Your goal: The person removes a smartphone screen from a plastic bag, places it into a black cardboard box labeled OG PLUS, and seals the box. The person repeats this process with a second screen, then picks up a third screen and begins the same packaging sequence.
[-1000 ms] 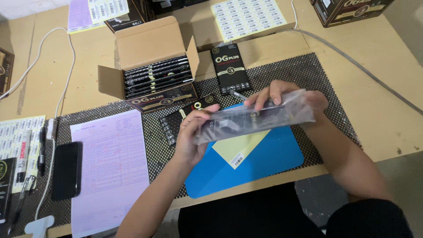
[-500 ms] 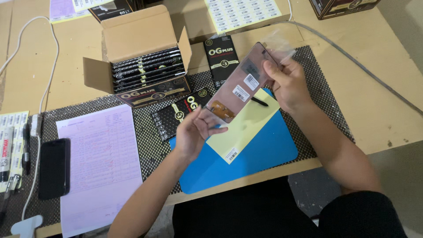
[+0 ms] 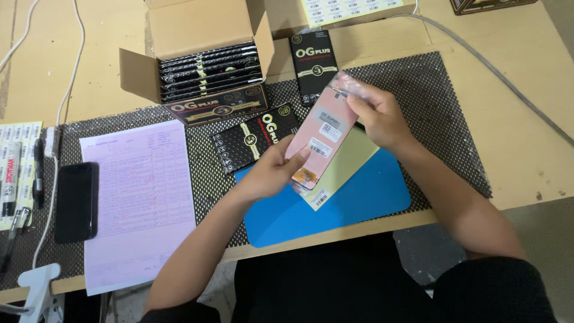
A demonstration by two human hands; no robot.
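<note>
A flat pink panel in a clear sleeve (image 3: 323,134), with small white stickers on it, is held tilted above the mat between both hands. My left hand (image 3: 272,170) grips its lower end. My right hand (image 3: 376,116) pinches the upper end. Under it lies a yellow sheet (image 3: 350,167) on a blue pad (image 3: 341,206). A black and gold flat box (image 3: 254,136) lies just left of my left hand, and another black box (image 3: 314,63) stands beyond the panel.
An open cardboard carton (image 3: 206,57) with several black boxes stands at the back. A pink form (image 3: 137,197), a black phone (image 3: 76,202) and pens (image 3: 12,179) lie at the left. A grey cable (image 3: 496,75) crosses the right. The black mesh mat (image 3: 430,113) covers the table.
The sleeved panel turned from lying crosswise in both hands to a steep diagonal. My right hand moved up and back; my left hand went to the lower end.
</note>
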